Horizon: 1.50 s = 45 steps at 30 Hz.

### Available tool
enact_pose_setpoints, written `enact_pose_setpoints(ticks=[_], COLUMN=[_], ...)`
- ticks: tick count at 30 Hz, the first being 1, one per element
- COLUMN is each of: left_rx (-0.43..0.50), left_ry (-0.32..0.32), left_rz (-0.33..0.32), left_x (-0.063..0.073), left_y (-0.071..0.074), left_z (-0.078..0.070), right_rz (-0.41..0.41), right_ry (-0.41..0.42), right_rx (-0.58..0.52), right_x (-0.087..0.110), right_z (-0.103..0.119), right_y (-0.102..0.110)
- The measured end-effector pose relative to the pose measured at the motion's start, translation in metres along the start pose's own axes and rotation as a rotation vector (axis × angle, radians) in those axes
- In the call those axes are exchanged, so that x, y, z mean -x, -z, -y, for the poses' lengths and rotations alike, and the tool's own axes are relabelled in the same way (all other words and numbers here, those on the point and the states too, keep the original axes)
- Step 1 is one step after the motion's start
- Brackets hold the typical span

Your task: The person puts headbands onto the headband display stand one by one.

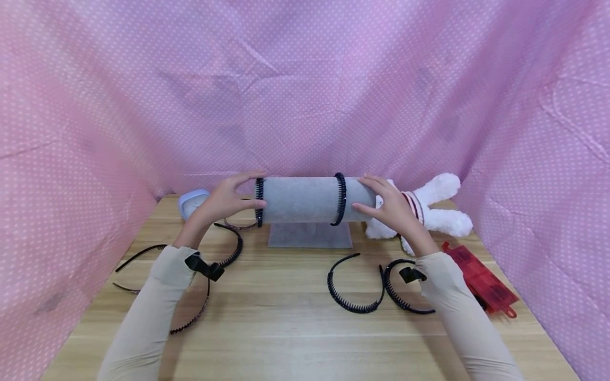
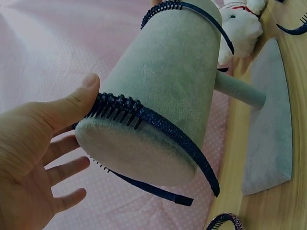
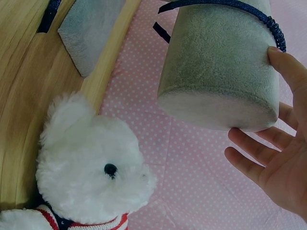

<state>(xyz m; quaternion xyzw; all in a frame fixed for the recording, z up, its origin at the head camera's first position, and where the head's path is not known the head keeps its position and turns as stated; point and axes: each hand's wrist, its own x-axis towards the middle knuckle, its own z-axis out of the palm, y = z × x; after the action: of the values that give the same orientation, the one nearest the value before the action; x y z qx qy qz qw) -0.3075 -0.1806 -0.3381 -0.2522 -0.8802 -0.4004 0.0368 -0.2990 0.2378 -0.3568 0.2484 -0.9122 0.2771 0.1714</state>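
Observation:
A grey plush display stand has a horizontal cylinder raised on a post and slanted base. One dark toothed headband sits round its left end, and another black headband goes round it right of the middle. My left hand pinches the left headband, thumb in front and forefinger above; in the left wrist view the thumb lies against its beaded edge, the other fingers spread behind. My right hand holds the cylinder's right end between thumb and forefinger, its other fingers loosely spread in the right wrist view.
Several headbands lie on the wooden table, including a toothed black one at right and a loose one at left. A white plush toy and a red plastic case are at right. A pale blue object stands back left.

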Motion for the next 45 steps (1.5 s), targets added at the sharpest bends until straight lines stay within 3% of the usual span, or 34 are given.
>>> enact_pose_setpoints(ticks=[9,19,28,36,45], left_rx=[-0.007,-0.181,-0.201,-0.206,-0.170], left_ry=[-0.017,-0.039,-0.110,-0.075,-0.092], left_rz=[-0.007,0.008,-0.004,0.020,0.037], left_x=[-0.008,-0.021,-0.033,-0.043,-0.053], left_y=[-0.002,-0.014,-0.031,-0.047,-0.062], left_z=[-0.005,-0.022,-0.035,-0.043,-0.049], right_rz=[0.016,0.012,0.011,0.008,0.016], right_ry=[-0.010,-0.024,-0.021,-0.015,-0.018], right_rx=[0.005,-0.005,-0.009,-0.012,-0.016], right_x=[0.000,0.000,-0.001,0.000,0.000], right_z=[0.001,0.002,0.002,0.001,0.000], right_y=[0.001,0.001,0.001,0.000,-0.001])
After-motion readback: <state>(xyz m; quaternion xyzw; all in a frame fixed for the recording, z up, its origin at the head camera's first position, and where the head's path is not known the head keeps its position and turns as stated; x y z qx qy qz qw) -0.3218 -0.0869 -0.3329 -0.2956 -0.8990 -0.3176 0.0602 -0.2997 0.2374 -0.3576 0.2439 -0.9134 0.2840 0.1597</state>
